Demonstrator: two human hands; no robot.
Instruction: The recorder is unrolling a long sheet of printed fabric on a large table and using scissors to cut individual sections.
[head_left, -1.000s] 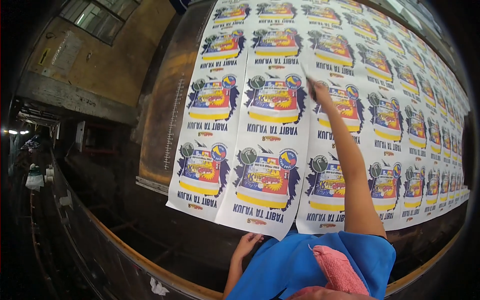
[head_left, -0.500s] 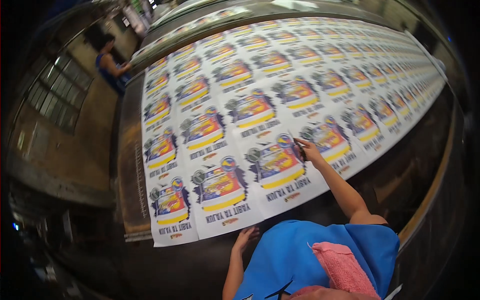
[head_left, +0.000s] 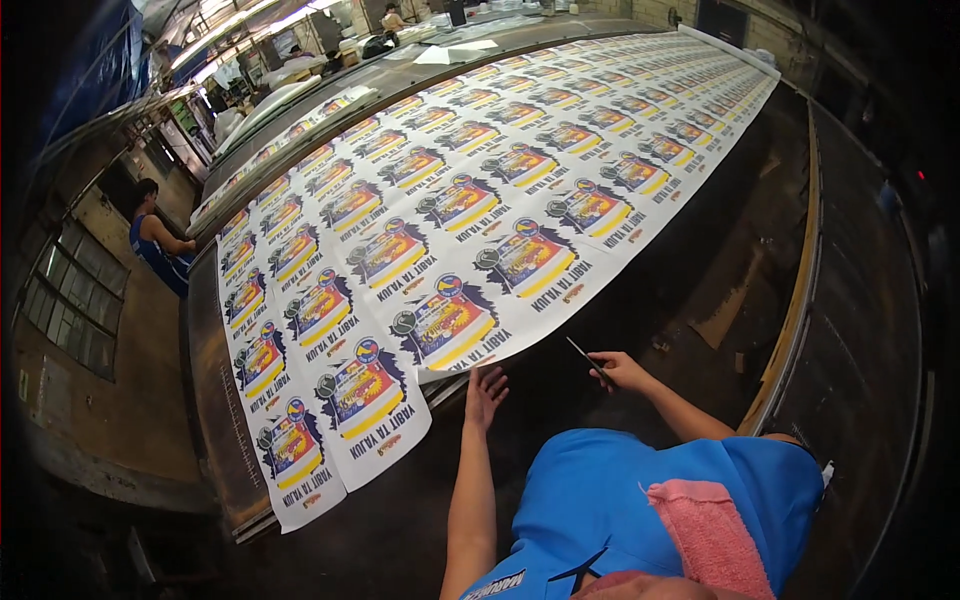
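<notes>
A long white printed sheet (head_left: 520, 315), covered in rows of colourful repeated pictures, lies across the dark table. A cut separates its two near-left columns, the printed strip (head_left: 385, 455), from the part beside it. At the near edge my left hand (head_left: 484, 398) is open, fingers apart, fingertips at the slightly lifted corner of the sheet. My right hand (head_left: 622, 372) is closed round scissors (head_left: 588, 362) with a thin metal blade and dark handles. The blade points up and left, apart from the sheet's near edge.
The dark table (head_left: 205, 380) has a worn metal rim at left. A wooden rail (head_left: 795, 330) runs along the right. A person in a blue sleeveless top (head_left: 158, 245) stands at the far left. Beyond is another long table (head_left: 400, 75) with loose white sheets.
My right hand with the scissors has come off the sheet toward me. My left hand has moved up to the sheet's near edge. The view has tilted up, showing more of the room.
</notes>
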